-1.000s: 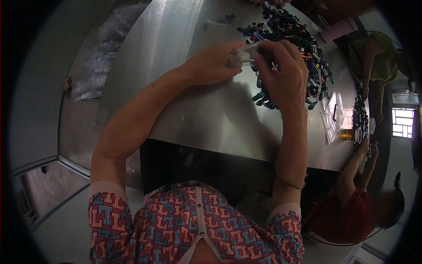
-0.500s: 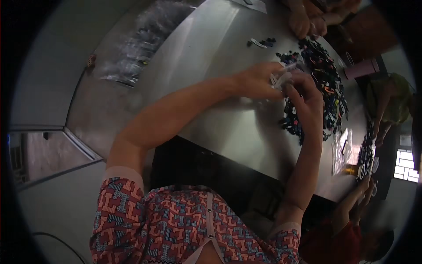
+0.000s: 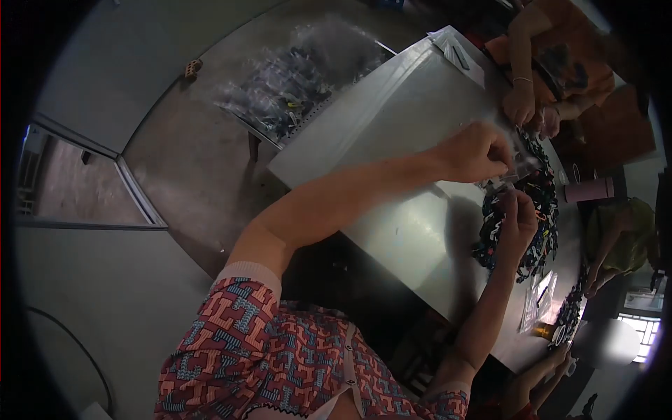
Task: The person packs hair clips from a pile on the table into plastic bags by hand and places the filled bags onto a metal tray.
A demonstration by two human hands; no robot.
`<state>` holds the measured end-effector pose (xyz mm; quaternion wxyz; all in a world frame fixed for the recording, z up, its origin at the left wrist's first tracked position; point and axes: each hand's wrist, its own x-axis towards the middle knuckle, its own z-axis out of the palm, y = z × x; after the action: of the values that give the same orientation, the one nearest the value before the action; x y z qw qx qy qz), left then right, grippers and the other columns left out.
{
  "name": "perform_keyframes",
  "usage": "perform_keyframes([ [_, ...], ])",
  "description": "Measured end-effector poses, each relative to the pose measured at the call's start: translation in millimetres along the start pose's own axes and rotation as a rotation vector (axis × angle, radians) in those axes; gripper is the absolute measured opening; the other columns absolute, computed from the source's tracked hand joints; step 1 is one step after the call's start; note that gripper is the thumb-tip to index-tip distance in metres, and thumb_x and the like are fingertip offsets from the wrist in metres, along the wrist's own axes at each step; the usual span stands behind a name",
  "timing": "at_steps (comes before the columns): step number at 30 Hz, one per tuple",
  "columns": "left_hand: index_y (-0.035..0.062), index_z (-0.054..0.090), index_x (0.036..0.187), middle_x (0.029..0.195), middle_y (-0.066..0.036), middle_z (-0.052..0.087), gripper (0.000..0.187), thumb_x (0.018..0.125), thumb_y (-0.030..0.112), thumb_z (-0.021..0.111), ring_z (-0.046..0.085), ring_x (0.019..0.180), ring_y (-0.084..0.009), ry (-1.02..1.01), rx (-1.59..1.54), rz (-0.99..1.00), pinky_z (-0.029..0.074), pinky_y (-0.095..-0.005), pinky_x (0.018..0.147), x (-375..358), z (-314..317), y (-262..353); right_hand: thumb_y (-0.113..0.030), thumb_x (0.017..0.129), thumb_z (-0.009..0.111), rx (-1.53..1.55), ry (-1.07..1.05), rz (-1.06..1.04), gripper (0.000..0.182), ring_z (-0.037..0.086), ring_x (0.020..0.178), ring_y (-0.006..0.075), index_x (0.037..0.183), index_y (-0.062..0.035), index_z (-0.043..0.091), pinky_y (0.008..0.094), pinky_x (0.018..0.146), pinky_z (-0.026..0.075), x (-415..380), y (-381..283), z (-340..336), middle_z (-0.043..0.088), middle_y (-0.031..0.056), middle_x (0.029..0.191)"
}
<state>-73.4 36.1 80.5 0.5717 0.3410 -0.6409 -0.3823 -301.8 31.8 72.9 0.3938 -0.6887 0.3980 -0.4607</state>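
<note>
A small clear plastic bag (image 3: 519,168) hangs between my two hands above the table. My left hand (image 3: 479,154) pinches at its near side, fingers curled and pressed together. Just below, my right hand (image 3: 518,215) has thumb and fingertips closed at the bag's lower part, where some whitish bits show; I cannot make out what they are. Under and behind both hands lies a heap of small dark pieces (image 3: 537,241) with white and coloured bits among them, too small to name.
The metal table (image 3: 378,133) runs diagonally. Filled clear bags (image 3: 294,87) lie on a lower surface beyond its left edge. A co-worker's hands (image 3: 521,108) are at the heap's far end. A pink container (image 3: 589,190) and flat plastic bags (image 3: 537,301) are on the right.
The view has turned, so the table and hands appear lower and further right. My hands have drawn apart, and the clear bag now shows between them.
</note>
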Motion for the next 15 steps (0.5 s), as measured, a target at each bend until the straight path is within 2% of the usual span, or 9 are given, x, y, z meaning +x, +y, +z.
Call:
perform_keyframes([
  [1,-0.0004,0.071,0.089,0.078,-0.005,0.070,0.013,0.081,0.010,0.071,0.064,0.072,-0.0097,0.069,0.048,0.023,0.052,-0.0274,0.066,0.2,-9.0,9.7,-0.009,0.096,0.062,-0.056,0.016,0.004,0.010,0.059,0.084,0.0058,0.102,-0.0007,0.065,0.0200,0.075,0.047,0.7,3.2,-2.5,0.066,0.0005,0.091],
  [3,-0.0001,0.071,0.089,0.078,-0.006,0.070,0.013,0.080,0.010,0.072,0.065,0.074,-0.0093,0.235,0.125,0.206,0.052,-0.0265,0.068,3.9,-34.2,21.5,-0.011,0.097,0.062,-0.122,0.008,-0.017,0.012,0.059,0.082,0.0060,0.103,-0.0007,0.065,0.0200,0.073,0.048,0.9,11.3,-5.5,0.066,0.0009,0.090],
  [5,0.0036,0.073,0.084,0.077,-0.010,0.072,0.017,0.073,0.016,0.072,0.069,0.070,-0.0195,0.372,0.108,0.228,0.054,-0.0320,0.068,8.2,-64.4,33.1,-0.011,0.097,0.062,-0.157,-0.007,-0.021,0.012,0.059,0.081,0.0058,0.102,-0.0006,0.065,0.0197,0.071,0.047,1.5,16.5,-4.6,0.066,0.0006,0.088],
  [7,0.0032,0.072,0.086,0.077,-0.009,0.071,0.020,0.073,0.018,0.073,0.068,0.070,-0.0173,0.436,0.207,0.273,0.054,-0.0310,0.069,4.0,-105.2,41.6,-0.012,0.097,0.062,-0.190,-0.020,-0.030,0.013,0.059,0.079,0.0056,0.101,-0.0005,0.066,0.0195,0.070,0.047,-1.5,16.4,-1.6,0.065,0.0003,0.086],
  [10,0.0027,0.071,0.087,0.078,-0.008,0.071,0.023,0.074,0.021,0.074,0.068,0.072,-0.0152,0.455,0.392,0.268,0.054,-0.0292,0.072,-8.2,-171.0,20.7,-0.012,0.097,0.062,-0.257,-0.065,-0.028,0.012,0.058,0.076,0.0053,0.099,-0.0008,0.066,0.0191,0.068,0.046,-4.9,10.6,2.7,0.064,-0.0006,0.083],
  [13,0.0028,0.072,0.090,0.081,-0.009,0.072,0.026,0.075,0.024,0.074,0.069,0.075,-0.0167,0.593,0.527,0.071,0.054,-0.0299,0.073,-46.8,-214.3,-0.2,-0.011,0.096,0.062,-0.310,-0.106,-0.017,0.011,0.057,0.075,0.0048,0.098,-0.0007,0.066,0.0190,0.067,0.044,-6.5,18.1,-1.8,0.064,-0.0013,0.081],
  [14,0.0028,0.072,0.090,0.081,-0.009,0.072,0.026,0.075,0.024,0.074,0.069,0.075,-0.0167,0.595,0.529,0.068,0.054,-0.0299,0.073,-56.1,-230.1,-21.1,-0.011,0.096,0.062,-0.324,-0.102,-0.020,0.011,0.056,0.074,0.0046,0.098,-0.0007,0.066,0.0192,0.067,0.043,-6.9,20.4,-0.8,0.064,-0.0015,0.081],
  [15,0.0029,0.071,0.091,0.083,-0.006,0.071,0.020,0.078,0.018,0.073,0.067,0.076,-0.0133,0.609,0.558,-0.047,0.053,-0.0280,0.073,-65.6,-245.5,-53.1,-0.011,0.096,0.062,-0.338,-0.098,-0.024,0.011,0.055,0.073,0.0044,0.098,-0.0008,0.066,0.0194,0.066,0.043,-7.3,22.1,-0.1,0.063,-0.0016,0.081],
])
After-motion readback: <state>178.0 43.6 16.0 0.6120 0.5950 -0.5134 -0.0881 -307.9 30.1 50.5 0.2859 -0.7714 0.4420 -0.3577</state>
